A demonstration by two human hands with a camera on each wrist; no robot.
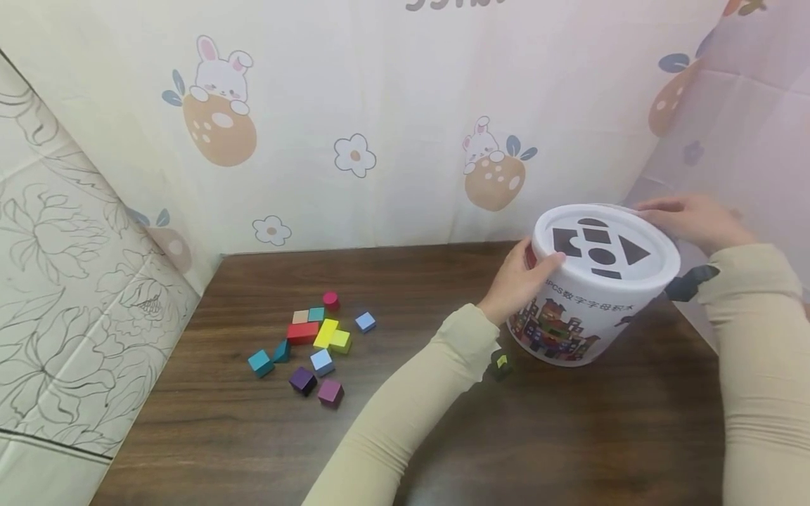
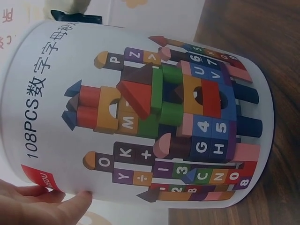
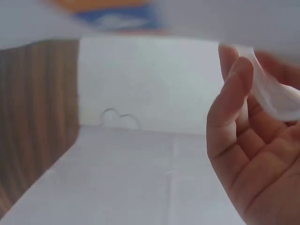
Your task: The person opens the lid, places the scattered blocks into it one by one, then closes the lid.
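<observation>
A white toy-block bucket [image 1: 569,320], printed with a castle of coloured blocks, is at the right of the wooden table. Its white lid [image 1: 654,263] has several shaped holes, among them a triangle and a circle. My left hand [image 1: 515,281] grips the bucket at its upper left, thumb over the lid's rim; the left wrist view shows fingertips [image 2: 77,206] against the printed side. At the far right of the rim is my right hand [image 1: 699,221]. In the right wrist view its fingers [image 3: 229,105] curl round a curved white plastic piece [image 3: 276,96] at the bucket's top.
Several coloured wooden blocks lie loosely grouped on the table [image 1: 209,414] to the left, among them a red block [image 1: 303,333], a yellow block [image 1: 325,334] and a purple cube [image 1: 331,393]. A rabbit-print curtain [image 1: 405,190] hangs behind the table.
</observation>
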